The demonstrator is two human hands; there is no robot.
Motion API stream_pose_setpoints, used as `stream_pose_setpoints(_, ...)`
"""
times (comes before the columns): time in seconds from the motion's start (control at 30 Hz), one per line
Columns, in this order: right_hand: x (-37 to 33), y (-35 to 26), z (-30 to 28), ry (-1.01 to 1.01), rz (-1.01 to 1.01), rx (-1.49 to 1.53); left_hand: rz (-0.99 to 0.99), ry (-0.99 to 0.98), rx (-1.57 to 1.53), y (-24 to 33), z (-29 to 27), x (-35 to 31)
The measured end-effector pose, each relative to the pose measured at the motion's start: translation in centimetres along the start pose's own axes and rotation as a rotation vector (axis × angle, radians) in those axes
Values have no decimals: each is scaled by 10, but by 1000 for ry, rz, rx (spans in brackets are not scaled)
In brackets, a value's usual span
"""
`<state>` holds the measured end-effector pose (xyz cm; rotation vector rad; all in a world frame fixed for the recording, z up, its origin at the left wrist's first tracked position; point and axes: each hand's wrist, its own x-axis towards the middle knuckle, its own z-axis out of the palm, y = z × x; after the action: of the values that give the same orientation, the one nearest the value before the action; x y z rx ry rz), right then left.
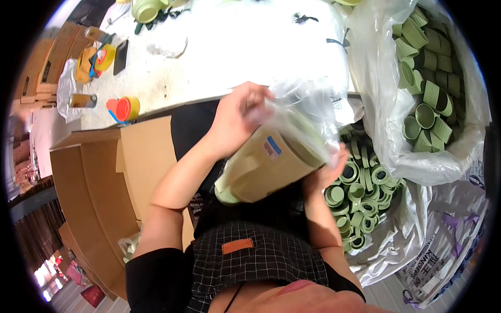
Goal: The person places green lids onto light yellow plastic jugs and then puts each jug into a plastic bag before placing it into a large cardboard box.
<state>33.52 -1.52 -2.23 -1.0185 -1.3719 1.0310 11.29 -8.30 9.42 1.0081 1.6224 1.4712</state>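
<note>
A tall, tapered, light-green plastic container (269,169) with a blue-and-white sticker lies tilted in front of my body, its wide end up and to the right. A clear plastic bag (308,96) covers that wide end. My left hand (242,117) is closed on the bag's edge at the upper left of the container, fingers curled and slightly blurred. On the other side my right hand (327,172) grips the bag near the container's rim, its fingers partly hidden behind the plastic.
Ahead is a white worktable (209,68) with a stack of clear bags (271,41) and tape rolls (125,109). An open cardboard box (94,193) stands left. Right are a plastic-lined sack of green cups (425,115) and a bag of green ring-shaped parts (360,203).
</note>
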Motion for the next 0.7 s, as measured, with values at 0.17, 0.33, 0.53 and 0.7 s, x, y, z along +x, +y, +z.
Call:
stream_pose_setpoints(0.17,-53,-50,-9,-833,-101,-114,137,153,687,25,-28,-113)
stream_pose_setpoints(0.33,-87,-45,15,-1402,453,-58,-58,437,682,-48,-35,-197)
stream_pose_setpoints(0.53,-86,-165,113,-1999,77,286,-199,1375,150,42,-124,-250)
stream_pose_setpoints(0.7,-139,-174,125,-2272,198,416,-364,1095,-330,-5,-254,-438)
